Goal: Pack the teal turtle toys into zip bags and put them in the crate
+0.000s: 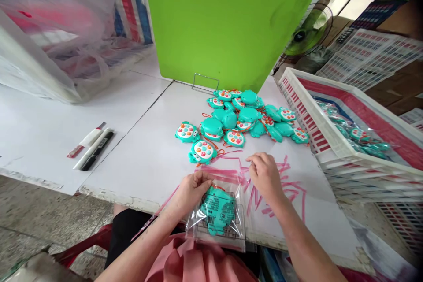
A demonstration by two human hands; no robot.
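A teal toy in a clear printed plastic bag [218, 211] lies at the table's front edge, its back face up. My left hand [193, 189] pinches the bag at its upper left corner, fingertips beside the toy's orange cord. My right hand [264, 174] is up and to the right of the bag, over the pink scribbles, with its fingers curled; whether anything small is between them is too small to tell. Beyond the hands lies a pile of teal turtle-like toys [249, 114] with coloured dots. Two of them, one a turtle toy [203, 151], lie nearest the left hand.
A tall green board [224, 22] stands behind the pile, a wire stand [205, 83] at its foot. On the right, a white basket [350, 158] holds bagged toys. Markers [97, 150] lie at the left. A large plastic-wrapped bin [42, 66] stands at the back left.
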